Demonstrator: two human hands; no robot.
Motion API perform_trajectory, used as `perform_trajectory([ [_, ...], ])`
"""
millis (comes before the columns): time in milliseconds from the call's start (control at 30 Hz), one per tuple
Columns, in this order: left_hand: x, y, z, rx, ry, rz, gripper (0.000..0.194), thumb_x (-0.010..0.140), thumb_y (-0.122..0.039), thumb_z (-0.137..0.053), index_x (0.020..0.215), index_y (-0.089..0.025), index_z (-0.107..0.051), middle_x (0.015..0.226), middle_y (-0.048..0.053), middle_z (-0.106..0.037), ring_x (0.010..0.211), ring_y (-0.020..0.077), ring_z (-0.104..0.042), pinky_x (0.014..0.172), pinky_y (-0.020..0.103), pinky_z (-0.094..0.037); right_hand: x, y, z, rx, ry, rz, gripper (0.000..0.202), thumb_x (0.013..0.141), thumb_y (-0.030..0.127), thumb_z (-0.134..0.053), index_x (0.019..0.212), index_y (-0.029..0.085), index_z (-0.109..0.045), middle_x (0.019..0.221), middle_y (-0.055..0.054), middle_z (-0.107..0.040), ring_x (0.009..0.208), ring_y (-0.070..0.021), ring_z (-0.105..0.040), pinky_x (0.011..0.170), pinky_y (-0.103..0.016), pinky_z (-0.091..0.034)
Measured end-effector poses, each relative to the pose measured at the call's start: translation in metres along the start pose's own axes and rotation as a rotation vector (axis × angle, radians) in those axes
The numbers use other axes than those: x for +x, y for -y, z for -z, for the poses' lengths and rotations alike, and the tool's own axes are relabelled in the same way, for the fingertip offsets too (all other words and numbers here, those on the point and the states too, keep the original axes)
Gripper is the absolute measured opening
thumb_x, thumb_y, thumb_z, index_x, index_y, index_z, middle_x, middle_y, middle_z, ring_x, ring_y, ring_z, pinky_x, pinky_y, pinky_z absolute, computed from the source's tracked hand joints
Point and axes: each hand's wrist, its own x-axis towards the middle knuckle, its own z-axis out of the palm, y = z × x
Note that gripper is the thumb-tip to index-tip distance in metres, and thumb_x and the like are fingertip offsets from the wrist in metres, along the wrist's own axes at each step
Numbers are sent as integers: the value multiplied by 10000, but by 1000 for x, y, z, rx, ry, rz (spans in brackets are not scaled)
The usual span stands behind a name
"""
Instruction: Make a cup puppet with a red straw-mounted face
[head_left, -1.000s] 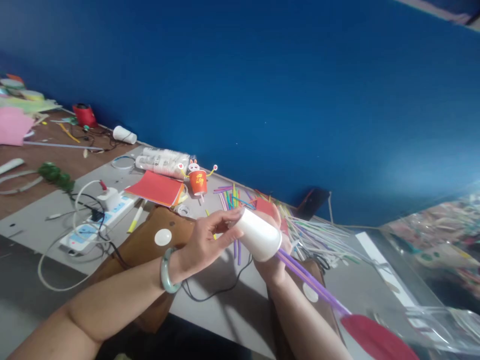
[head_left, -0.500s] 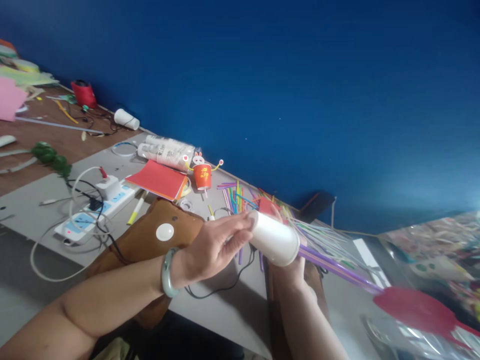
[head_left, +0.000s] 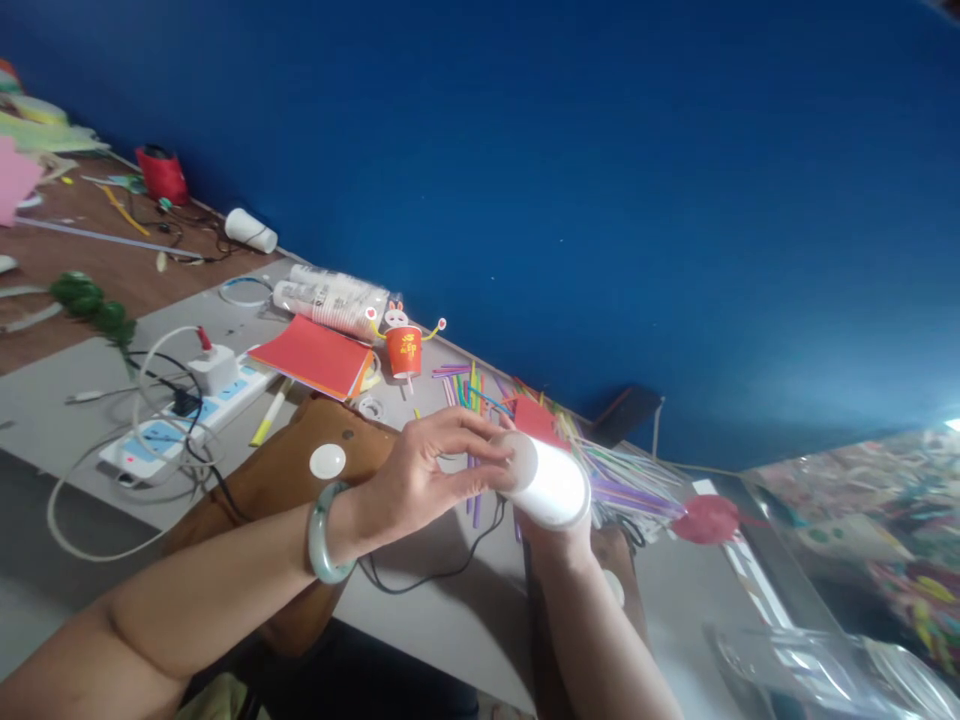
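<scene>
One white cup (head_left: 555,485) tilts abv the surface (head_left: 675,610); my L grip (head_left: 416,480) pinches its narrow end, R grip (head_left: 559,540) is mostly hidden behind it, can't tell its hold on cam.

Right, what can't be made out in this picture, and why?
Head view: right hand, most fingers hidden behind the held white cup.
Head view: the cup's inside, hidden by its own wall.
Head view: pink sheet, cut off by the left edge.
Head view: lettering on the red cup, too small.
Head view: colourful heap at right, blurred.
</scene>
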Motion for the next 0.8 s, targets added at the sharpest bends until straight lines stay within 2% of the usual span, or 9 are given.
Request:
perform_trajectory([
  [167,-3,1,-1,10,-8,-34,152,778,-200,-797,925,-188,-757,997,64,-730,968,173,-707,889,329,-605,11,10,4,-132,60,-31,275,828,410,-635,1063,301,-727,1189,-22,-711,1238,-221,-609,1085,-436,-451],
  [267,-5,2,-2,11,1,-40,167,766,-194,-807,925,-184,-758,994,62,-729,963,164,-707,889,310,-602,16,18,5,-187,106,-18,285,870,459,-562,1003,277,-736,1111,-7,-722,1201,-208,-622,1070,-465,-452],
  [367,-7,2,-4,-18,2,-25,181,746,-189,-824,916,-184,-762,983,57,-729,953,158,-712,904,304,-599,15,23,2,-258,183,58,288,776,501,-686,912,256,-754,1038,-11,-720,1195,-238,-615,1154,-495,-360],
  [467,-8,0,-6,-66,-3,-8,177,729,-193,-836,890,-183,-764,960,55,-727,941,163,-717,898,311,-606,9,26,-3,-280,203,101,309,676,483,-797,918,293,-762,1003,-3,-711,1201,-254,-601,1227,-454,-252],
  [533,-7,-3,-6,-97,-5,-8,172,721,-192,-841,874,-184,-761,952,53,-727,946,171,-718,901,325,-609,5,28,-8,-259,202,109,326,693,472,-798,974,312,-758,1022,-2,-698,1195,-245,-602,1245,-412,-218],
  [700,-4,-6,-4,-83,5,27,168,716,-217,-849,851,-191,-752,904,45,-740,911,180,-717,919,377,-606,0,25,-16,-115,220,110,327,723,491,-787,1008,334,-749,1056,4,-677,1280,-229,-546,1212,-362,-308],
  [800,-3,-6,-2,-64,15,38,165,728,-222,-842,863,-191,-752,904,47,-745,895,176,-714,907,369,-607,1,18,-13,-122,219,88,291,756,462,-774,1017,334,-747,1085,6,-685,1292,-203,-536,1231,-333,-262],
])
